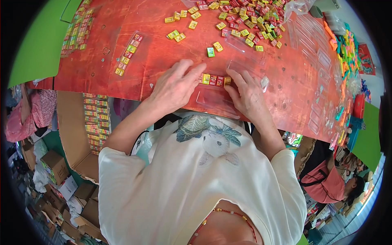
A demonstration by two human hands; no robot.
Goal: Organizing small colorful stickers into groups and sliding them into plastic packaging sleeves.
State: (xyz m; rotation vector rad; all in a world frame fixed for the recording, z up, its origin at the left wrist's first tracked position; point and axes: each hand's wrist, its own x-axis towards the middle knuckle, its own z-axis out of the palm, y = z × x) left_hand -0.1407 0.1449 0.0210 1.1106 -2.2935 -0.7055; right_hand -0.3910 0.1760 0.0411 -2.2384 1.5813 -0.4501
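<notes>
Small boxes: we see a short row of little coloured boxes sitting in a clear plastic tray at the near edge of the red table, between both hands.
Left hand: our view shows the left hand flat on the table, fingers spread, tips touching the row's left end.
Right hand: the right hand rests on the tray, fingers close together, pressing the row's right end.
Done: we count two filled strips lying to the left, and more stacked at the far left edge.
Left: a loose heap of boxes waits farther back, with empty clear trays at right; we judge much remains.
</notes>
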